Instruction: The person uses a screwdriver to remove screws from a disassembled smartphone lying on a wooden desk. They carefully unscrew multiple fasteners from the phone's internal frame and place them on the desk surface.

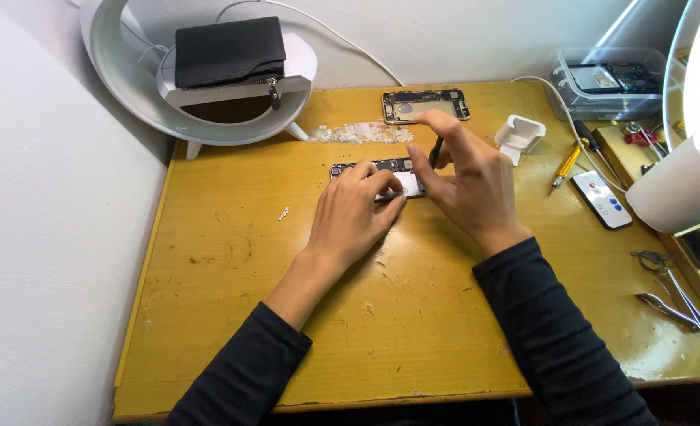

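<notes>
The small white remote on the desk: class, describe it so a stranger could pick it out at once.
Start at the yellow wooden desk and go to its right side, just beyond the right hand. The small white remote lies flat beside a yellow-handled screwdriver. It alone is white with red and blue buttons.

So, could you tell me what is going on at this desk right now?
A person works on an opened phone lying on the yellow table. The left hand presses down on it, while the right hand holds a thin dark tool to it. A second phone housing lies behind them.
</notes>
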